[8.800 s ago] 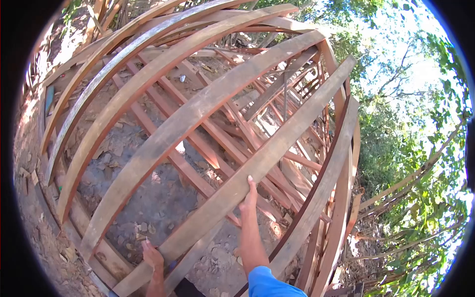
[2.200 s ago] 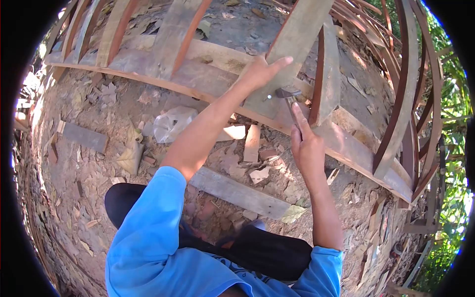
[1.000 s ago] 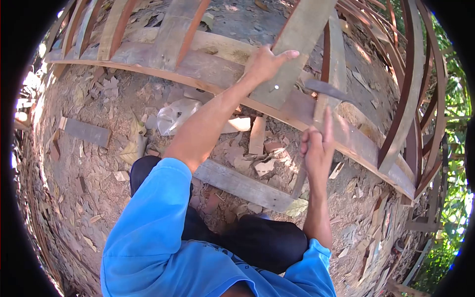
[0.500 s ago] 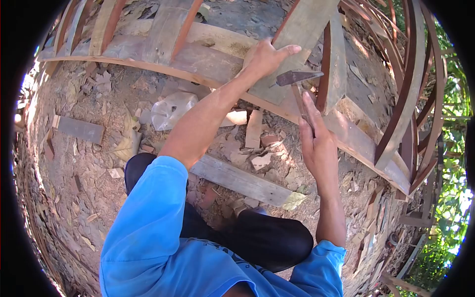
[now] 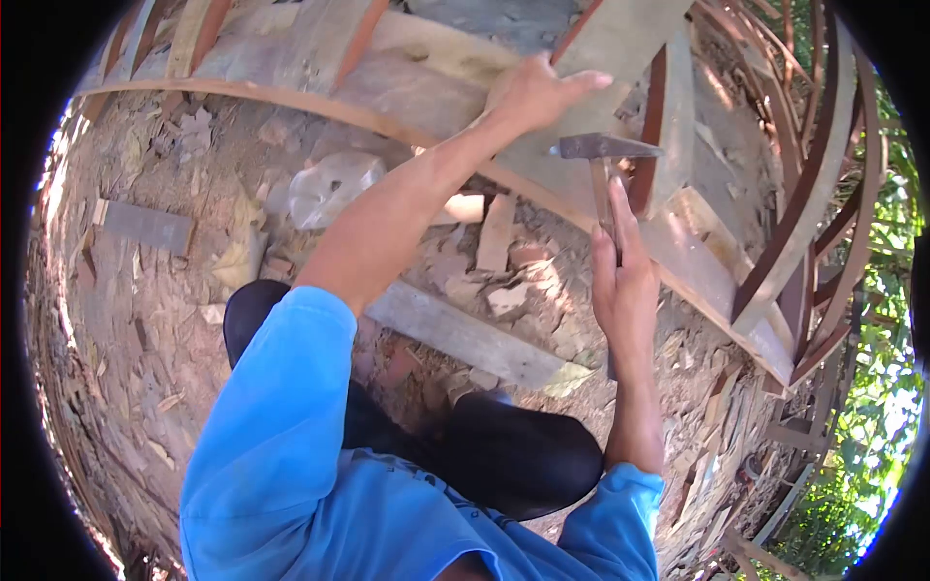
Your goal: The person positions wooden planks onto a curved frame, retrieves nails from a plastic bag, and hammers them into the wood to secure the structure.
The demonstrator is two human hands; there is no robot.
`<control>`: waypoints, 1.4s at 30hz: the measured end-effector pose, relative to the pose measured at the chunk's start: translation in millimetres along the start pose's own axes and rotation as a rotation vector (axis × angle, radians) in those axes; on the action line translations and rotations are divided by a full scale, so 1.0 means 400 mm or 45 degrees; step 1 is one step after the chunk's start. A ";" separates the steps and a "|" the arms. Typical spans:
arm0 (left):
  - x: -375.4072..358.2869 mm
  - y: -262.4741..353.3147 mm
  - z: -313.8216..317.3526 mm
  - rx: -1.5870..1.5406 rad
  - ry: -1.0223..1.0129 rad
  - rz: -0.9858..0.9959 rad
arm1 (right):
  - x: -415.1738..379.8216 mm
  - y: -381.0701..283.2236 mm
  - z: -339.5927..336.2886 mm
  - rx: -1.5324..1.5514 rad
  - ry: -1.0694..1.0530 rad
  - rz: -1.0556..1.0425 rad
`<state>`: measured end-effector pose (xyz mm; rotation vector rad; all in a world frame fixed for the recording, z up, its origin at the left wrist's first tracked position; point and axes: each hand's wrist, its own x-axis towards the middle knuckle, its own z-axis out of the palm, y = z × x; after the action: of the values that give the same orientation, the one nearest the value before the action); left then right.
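My right hand [image 5: 625, 281] is wrapped round the wooden handle of a hammer [image 5: 610, 147], whose dark metal head lies over the wide board. At the top middle, my left hand [image 5: 539, 95] rests on an upright wooden slat [image 5: 625, 44], thumb stretched out to the right and the other fingers mostly hidden. The slat meets a long curved plank [image 5: 387, 121] of a wooden frame. Just left of the hammer's head is a small bright spot, too small to make out.
A loose plank [image 5: 465, 334] lies on the ground near my knees. Left of it are a clear plastic bag [image 5: 334, 189] and a short board [image 5: 145, 227]. Wood offcuts [image 5: 497, 232] and dry leaves litter the ground. Curved slats [image 5: 804, 184] rise at the right.
The hammer's head has moved slightly right and is more level. My left hand has shifted slightly up and right along the slat. The whole view has shifted a little.
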<state>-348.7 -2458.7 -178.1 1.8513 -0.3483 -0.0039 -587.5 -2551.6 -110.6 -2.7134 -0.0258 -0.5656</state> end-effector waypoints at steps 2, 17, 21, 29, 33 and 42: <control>0.022 -0.011 -0.005 0.102 0.137 0.060 | 0.021 0.000 -0.063 -0.095 0.145 -0.076; 0.025 -0.017 0.001 -0.271 0.090 0.242 | 0.015 0.002 -0.106 -0.120 0.360 -0.070; 0.000 0.012 -0.023 -0.190 0.013 0.051 | 0.045 -0.044 -0.339 0.497 0.830 0.001; 0.004 0.026 -0.035 -0.038 -0.065 -0.145 | -0.036 0.017 -0.192 0.087 0.542 -0.312; -0.001 -0.008 -0.013 -0.026 0.026 0.014 | 0.020 -0.002 -0.195 -0.011 0.484 -0.096; -0.017 0.004 -0.013 -0.032 -0.031 -0.059 | -0.033 0.076 0.016 -0.083 -0.135 0.160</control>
<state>-354.6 -2452.6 -176.0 1.8350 -0.3208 -0.0627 -594.6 -2576.8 -131.9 -2.7818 0.1375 -0.3923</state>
